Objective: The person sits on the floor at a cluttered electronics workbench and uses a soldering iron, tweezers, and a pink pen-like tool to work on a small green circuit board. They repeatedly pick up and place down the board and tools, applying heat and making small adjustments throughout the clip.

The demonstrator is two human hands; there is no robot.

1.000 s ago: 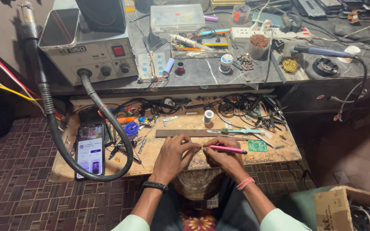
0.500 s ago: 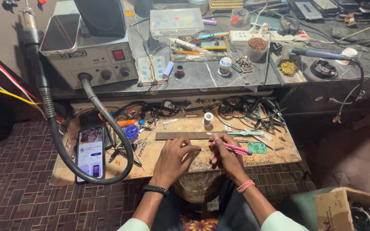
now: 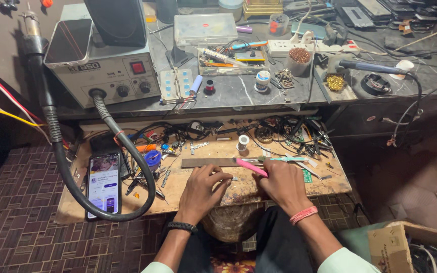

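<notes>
Two hands low on a worn wooden board [image 3: 279,189]. Right hand [image 3: 284,183] pinched shut round a pink tool [image 3: 251,167], tip pointing toward 10 o'clock. Left hand [image 3: 203,189] curled, fingertips pressed on the board; whether it holds some small part, cannot tell. Lit phone [image 3: 103,184] at 9 o'clock, ringed by a black hose [image 3: 77,187]. Grey shelf [image 3: 238,93] at 12 o'clock, brick-pattern floor [image 3: 16,202] beneath. Both forearms reach up from 6 o'clock, wrists bent down.
</notes>
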